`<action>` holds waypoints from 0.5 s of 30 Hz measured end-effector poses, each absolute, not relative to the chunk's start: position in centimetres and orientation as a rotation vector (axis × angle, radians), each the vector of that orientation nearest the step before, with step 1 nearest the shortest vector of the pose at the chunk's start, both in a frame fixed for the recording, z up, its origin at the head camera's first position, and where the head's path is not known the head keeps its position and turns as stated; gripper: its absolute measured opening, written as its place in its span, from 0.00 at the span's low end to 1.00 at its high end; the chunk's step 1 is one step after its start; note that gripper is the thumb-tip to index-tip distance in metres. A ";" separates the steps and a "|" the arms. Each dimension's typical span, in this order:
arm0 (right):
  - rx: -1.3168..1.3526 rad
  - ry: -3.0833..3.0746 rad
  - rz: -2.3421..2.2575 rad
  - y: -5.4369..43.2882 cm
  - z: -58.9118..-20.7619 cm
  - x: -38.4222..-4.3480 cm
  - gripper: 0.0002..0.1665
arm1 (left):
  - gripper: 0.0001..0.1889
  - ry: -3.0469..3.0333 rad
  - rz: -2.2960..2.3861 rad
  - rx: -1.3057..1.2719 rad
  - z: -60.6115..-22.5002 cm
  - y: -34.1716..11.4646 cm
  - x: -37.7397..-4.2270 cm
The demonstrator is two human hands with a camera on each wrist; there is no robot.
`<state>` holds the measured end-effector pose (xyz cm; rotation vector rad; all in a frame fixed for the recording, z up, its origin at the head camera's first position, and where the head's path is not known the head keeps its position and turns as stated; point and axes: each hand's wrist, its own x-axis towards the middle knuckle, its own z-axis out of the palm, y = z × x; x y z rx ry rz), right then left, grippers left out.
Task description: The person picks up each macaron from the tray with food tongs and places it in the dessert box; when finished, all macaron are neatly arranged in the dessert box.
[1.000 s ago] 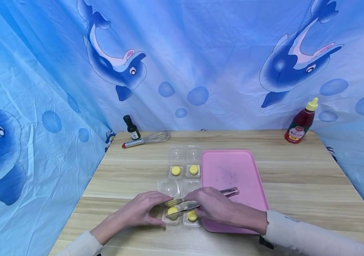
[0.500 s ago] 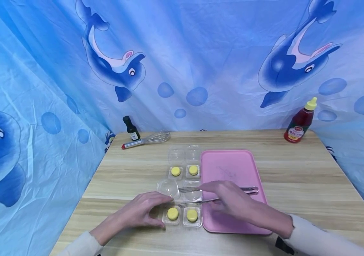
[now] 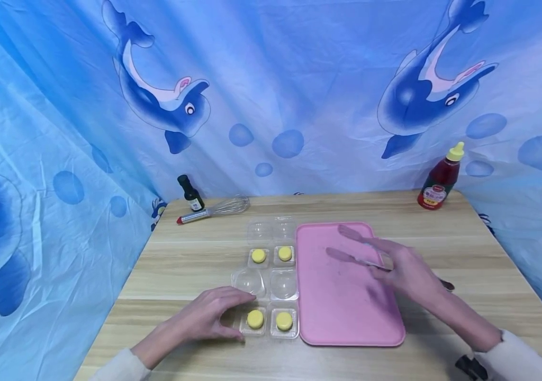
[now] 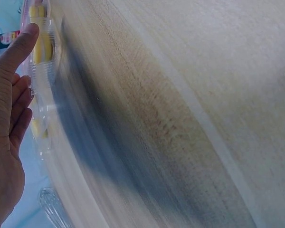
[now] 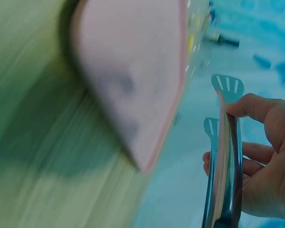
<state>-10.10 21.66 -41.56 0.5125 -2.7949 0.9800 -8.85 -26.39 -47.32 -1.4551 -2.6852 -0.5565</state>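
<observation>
My right hand (image 3: 406, 270) holds metal tongs (image 5: 223, 156) with slotted tips above the right part of a pink tray (image 3: 347, 312); the two tong arms stand apart with nothing between them. The left hand (image 3: 209, 315) rests beside the nearest clear plastic box (image 3: 253, 332), thumb and fingers spread around its left side. That box holds a yellow macaron-like round (image 3: 255, 319). To its right another open clear box (image 3: 284, 334) holds a similar yellow round (image 3: 283, 321). Behind them, two more open boxes each hold a yellow round (image 3: 259, 255).
A whisk (image 3: 218, 209) lies at the back left next to a small dark bottle (image 3: 191, 193). At the back right stands a red sauce bottle (image 3: 441, 177) with a yellow cap. A blue dolphin curtain (image 3: 271, 95) hangs behind the wooden table (image 3: 175, 264).
The right hand has carried the tongs from over the near left box to the right, above the tray. A yellow round now shows uncovered in that box. My left hand has stayed in place.
</observation>
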 end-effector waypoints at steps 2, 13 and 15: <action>0.423 -2.811 0.937 23.1 -41.9 -10.4 0.43 | 0.43 -2.689 -0.557 -1.452 -47.3 -26.4 -8.8; 0.032 -2.871 0.857 28.7 -44.7 -11.9 0.45 | 0.43 -2.686 -0.558 -1.454 -47.3 -26.3 -8.8; -0.004 -2.882 0.825 29.4 -45.2 -12.1 0.46 | 0.43 -2.683 -0.559 -1.456 -47.3 -26.3 -8.8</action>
